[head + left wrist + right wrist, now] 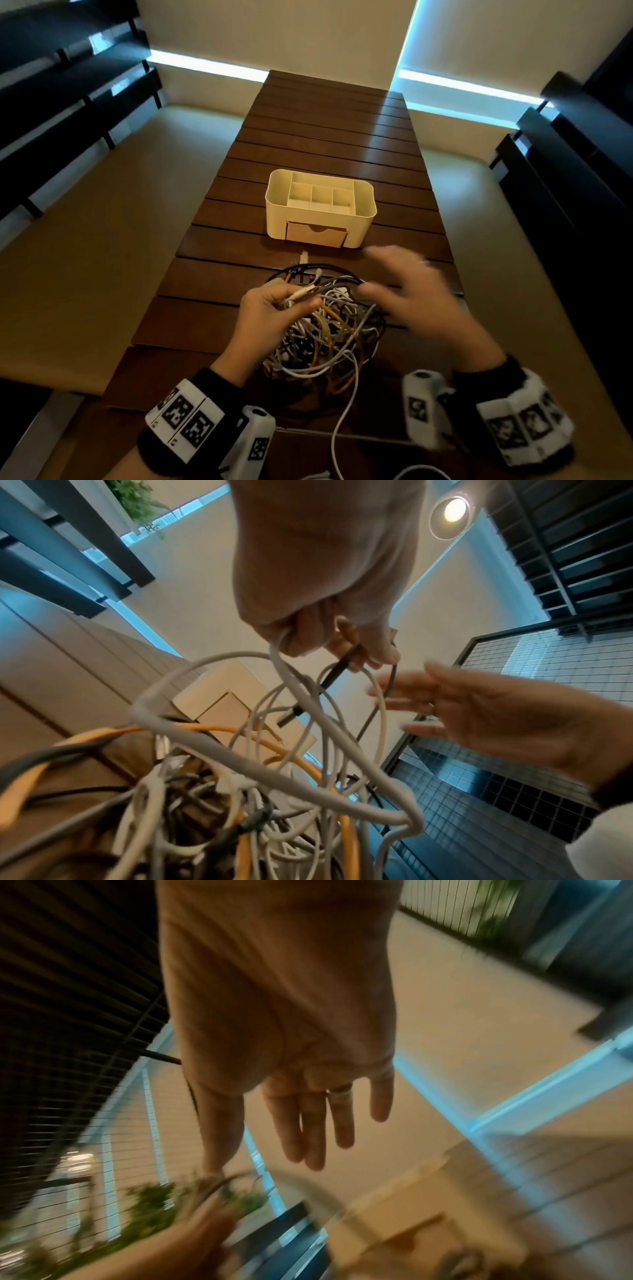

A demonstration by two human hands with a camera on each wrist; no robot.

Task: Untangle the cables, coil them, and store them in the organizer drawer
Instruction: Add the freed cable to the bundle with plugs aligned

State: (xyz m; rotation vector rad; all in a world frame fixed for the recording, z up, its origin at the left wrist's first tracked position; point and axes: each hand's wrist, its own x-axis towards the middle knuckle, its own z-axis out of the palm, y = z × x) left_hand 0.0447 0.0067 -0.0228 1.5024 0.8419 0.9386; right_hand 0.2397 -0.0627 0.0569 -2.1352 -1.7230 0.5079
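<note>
My left hand (270, 308) pinches plug ends of the tangled white, grey, orange, black cable bundle (329, 337) on the brown slatted bench (212, 274), 6 o'clock of the cream plastic organiser box (320, 205). Right hand (414, 301) open, fingers spread, at the bundle's 3 o'clock. Looks light, floppy, snag-prone; I'd grab near the plugs.

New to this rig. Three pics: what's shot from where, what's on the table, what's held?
No machine here: a person works with bare hands, filmed from the head and from each wrist. The head view looks down at a slatted wooden table. On it lie a tangle of cables and, beyond it, a cream organizer with compartments and a small drawer. The left wrist view looks along the left hand, which grips a few cables from the tangle. The right wrist view shows the right hand, open, fingers straight, holding nothing.
</note>
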